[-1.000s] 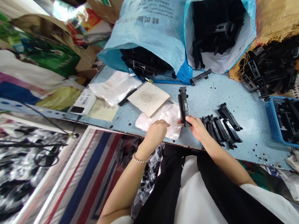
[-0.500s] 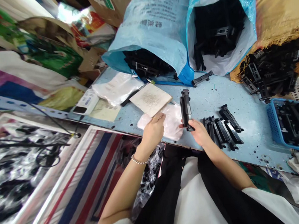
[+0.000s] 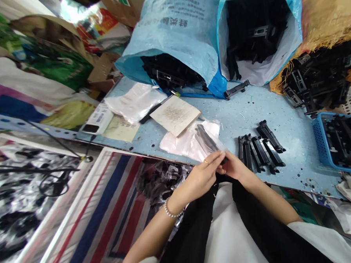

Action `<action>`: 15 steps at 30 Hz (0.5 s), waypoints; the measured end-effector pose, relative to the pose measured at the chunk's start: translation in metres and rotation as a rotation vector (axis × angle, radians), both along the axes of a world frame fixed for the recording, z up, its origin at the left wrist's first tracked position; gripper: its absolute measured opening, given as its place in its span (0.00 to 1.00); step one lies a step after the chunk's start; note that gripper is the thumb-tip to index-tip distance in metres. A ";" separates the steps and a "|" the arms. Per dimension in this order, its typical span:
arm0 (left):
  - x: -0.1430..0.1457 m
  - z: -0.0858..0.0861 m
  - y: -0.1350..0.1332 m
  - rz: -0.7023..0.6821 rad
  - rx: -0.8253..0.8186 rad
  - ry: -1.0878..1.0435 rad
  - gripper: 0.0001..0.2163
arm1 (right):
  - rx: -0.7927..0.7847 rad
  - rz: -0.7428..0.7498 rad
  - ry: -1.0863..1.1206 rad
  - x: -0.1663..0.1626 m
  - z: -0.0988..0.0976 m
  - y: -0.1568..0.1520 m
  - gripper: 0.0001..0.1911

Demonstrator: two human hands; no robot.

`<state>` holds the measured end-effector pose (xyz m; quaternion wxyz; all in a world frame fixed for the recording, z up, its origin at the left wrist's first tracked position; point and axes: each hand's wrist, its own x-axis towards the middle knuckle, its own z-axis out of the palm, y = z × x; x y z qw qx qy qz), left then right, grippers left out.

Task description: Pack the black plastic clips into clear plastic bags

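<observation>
A long black plastic part (image 3: 205, 137) lies inside a clear plastic bag (image 3: 215, 134), seen through the film, near the front edge of the bench. My left hand (image 3: 203, 172) is closed at the bag's mouth, fingers pinched around it. Pressed against it, my right hand (image 3: 235, 167) is closed on the near end of the black part; its fingertips are partly hidden. Under the bagged part is a stack of clear plastic bags (image 3: 176, 146), with a square board (image 3: 176, 115) resting on its far side. Several similar black parts (image 3: 260, 150) lie in a row to the right.
Two blue sacks (image 3: 176, 33) (image 3: 296, 19) and a yellow sack (image 3: 328, 13) of black parts stand along the back. A blue basket (image 3: 320, 143) of parts sits at right. Left are a white box (image 3: 100, 119) and more plastic bags (image 3: 135, 102). Below the bench edge lie bagged parts (image 3: 163, 179).
The black part, upright in my right hand before, is now inside a clear bag and tilted left. My left hand has moved right from the bag stack to meet my right hand.
</observation>
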<state>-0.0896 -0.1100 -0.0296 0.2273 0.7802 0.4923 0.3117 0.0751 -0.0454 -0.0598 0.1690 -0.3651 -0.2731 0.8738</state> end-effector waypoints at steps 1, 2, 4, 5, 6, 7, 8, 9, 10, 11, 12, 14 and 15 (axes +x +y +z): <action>0.004 -0.001 -0.003 -0.026 -0.010 -0.009 0.35 | 0.121 -0.034 -0.067 -0.002 0.003 -0.003 0.20; 0.007 -0.001 -0.006 -0.037 -0.014 -0.017 0.35 | 0.236 -0.039 -0.104 -0.002 0.007 -0.007 0.17; 0.004 0.005 -0.014 -0.024 -0.014 -0.043 0.31 | 0.429 0.082 -0.093 0.005 0.020 -0.014 0.22; -0.002 0.011 -0.020 0.000 -0.026 -0.056 0.27 | 0.522 0.189 -0.070 0.012 0.029 -0.016 0.27; -0.011 0.019 -0.029 0.043 -0.051 -0.063 0.23 | 0.600 0.300 -0.058 0.021 0.037 -0.016 0.30; -0.024 0.027 -0.040 0.099 -0.088 -0.064 0.19 | 0.665 0.391 -0.086 0.031 0.046 -0.015 0.30; -0.040 0.034 -0.052 0.161 -0.148 -0.051 0.16 | 0.741 0.446 -0.185 0.043 0.054 -0.013 0.27; -0.057 0.039 -0.065 0.227 -0.206 -0.031 0.14 | 0.830 0.471 -0.360 0.054 0.061 -0.010 0.23; -0.076 0.040 -0.076 0.250 -0.261 0.001 0.13 | 0.922 0.479 -0.601 0.065 0.065 -0.006 0.19; -0.095 0.037 -0.086 0.263 -0.339 0.050 0.13 | 0.999 0.490 -0.874 0.075 0.067 -0.002 0.17; -0.111 0.029 -0.093 0.279 -0.380 0.097 0.13 | 1.052 0.526 -1.131 0.083 0.067 0.001 0.16; -0.135 0.003 -0.096 0.348 -0.448 0.224 0.14 | 1.087 0.662 -1.483 0.093 0.061 0.004 0.16; -0.140 -0.011 -0.092 0.405 -0.460 0.301 0.14 | 1.087 0.728 -1.565 0.095 0.056 0.003 0.17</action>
